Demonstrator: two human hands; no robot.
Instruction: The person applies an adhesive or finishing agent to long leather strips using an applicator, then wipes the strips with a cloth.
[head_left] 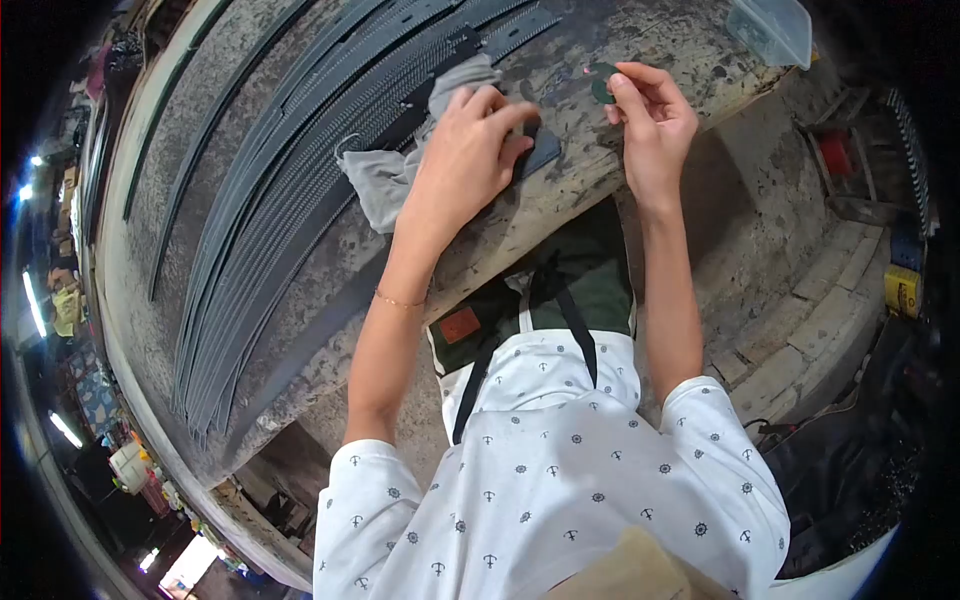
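Note:
My left hand [470, 145] presses down on a grey cloth [400, 165] and the end of a dark strip [540, 150] lying on the worn workbench [300, 300]. My right hand [650, 115] pinches a small dark green ring-shaped piece [601, 84] between thumb and fingers, just above the bench near its edge. The two hands are close together, the right one slightly further right.
Several long dark toothed strips [300, 190] lie stacked along the bench to the left. A clear plastic box [772, 28] stands at the bench's far right. Concrete steps [800, 330] and a yellow container [903, 290] are at the right.

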